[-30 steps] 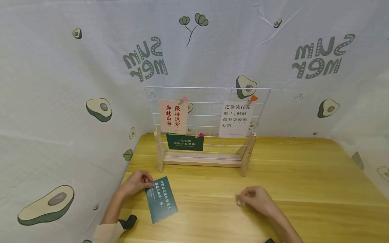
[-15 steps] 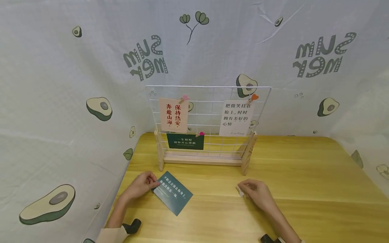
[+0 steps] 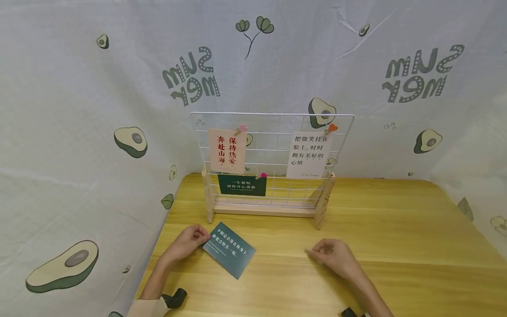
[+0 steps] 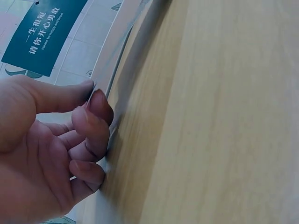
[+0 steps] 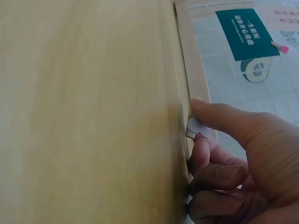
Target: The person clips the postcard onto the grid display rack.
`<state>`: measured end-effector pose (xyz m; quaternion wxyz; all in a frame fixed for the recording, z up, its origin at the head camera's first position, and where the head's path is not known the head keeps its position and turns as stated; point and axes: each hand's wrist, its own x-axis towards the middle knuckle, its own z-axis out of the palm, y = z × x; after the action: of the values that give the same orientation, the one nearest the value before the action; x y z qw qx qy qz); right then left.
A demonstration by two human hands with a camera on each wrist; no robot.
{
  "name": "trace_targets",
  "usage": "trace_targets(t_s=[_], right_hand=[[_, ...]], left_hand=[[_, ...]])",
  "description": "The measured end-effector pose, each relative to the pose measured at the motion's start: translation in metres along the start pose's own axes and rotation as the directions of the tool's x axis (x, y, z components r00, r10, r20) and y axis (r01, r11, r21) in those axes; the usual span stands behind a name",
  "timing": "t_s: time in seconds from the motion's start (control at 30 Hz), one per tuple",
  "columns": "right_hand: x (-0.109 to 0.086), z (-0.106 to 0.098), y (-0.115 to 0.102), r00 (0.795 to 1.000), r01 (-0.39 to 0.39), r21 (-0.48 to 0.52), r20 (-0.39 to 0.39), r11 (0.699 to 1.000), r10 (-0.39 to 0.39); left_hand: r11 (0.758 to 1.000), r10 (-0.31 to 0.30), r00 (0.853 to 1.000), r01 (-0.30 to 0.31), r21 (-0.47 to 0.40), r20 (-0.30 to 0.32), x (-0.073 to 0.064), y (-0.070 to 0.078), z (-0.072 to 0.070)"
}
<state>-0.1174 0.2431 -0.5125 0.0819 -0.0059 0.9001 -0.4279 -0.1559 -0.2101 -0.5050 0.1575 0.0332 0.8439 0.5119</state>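
Note:
My left hand (image 3: 190,241) pinches one corner of a teal card (image 3: 230,252) with white lettering, held tilted above the table in front of the rack. In the left wrist view, thumb and forefinger meet on the card's thin edge and the other fingers are curled. To the right, my right hand (image 3: 332,255) pinches a small clothespin with a white heart-like top (image 5: 198,127) between thumb and forefinger, low over the table. In the head view the fingers mostly hide that clothespin.
A white wire grid rack (image 3: 273,165) on wooden feet stands at the back. Clipped to it are a pink card (image 3: 227,152), a white card (image 3: 308,163) and a dark green card (image 3: 241,187). A printed curtain (image 3: 158,35) encloses the wooden table (image 3: 396,229).
My left hand has moved slightly right and turned the teal card so its lettering slants less steeply. My right hand has shifted a little and turned, hiding the white clothespin from the head view.

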Motion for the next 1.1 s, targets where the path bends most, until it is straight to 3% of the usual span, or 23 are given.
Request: trace_targets(t_s=[0.17,0.37,0.63,0.77,0.97,1.1], right_hand=[[-0.003,-0.002,-0.001,0.998,0.055,-0.020,-0.008,0.998,-0.055],[-0.004,-0.004,-0.001,0.993,0.115,-0.019,0.007,0.993,-0.115],[-0.003,-0.004,0.003,0.997,-0.004,0.184,0.071,0.983,-0.009],[-0.002,-0.003,0.004,0.999,-0.028,0.152,0.031,0.988,0.023],[-0.001,-0.001,0.004,0.999,-0.032,0.112,-0.022,0.993,0.035],[-0.001,-0.002,0.010,1.000,-0.014,0.191,0.022,0.981,0.010]], left_hand=[[0.998,-0.002,0.998,0.006,-0.066,0.057,0.000,0.000,-0.002],[0.997,0.035,0.992,-0.027,-0.074,0.121,-0.002,0.002,-0.004],[0.993,0.057,0.986,-0.040,-0.114,0.154,-0.003,0.001,-0.004],[0.983,0.070,0.987,-0.044,-0.176,0.145,-0.001,0.000,-0.001],[0.967,0.100,0.991,-0.078,-0.241,0.085,0.004,0.003,0.014],[0.962,0.152,0.988,-0.140,-0.235,0.031,0.010,0.010,0.025]])
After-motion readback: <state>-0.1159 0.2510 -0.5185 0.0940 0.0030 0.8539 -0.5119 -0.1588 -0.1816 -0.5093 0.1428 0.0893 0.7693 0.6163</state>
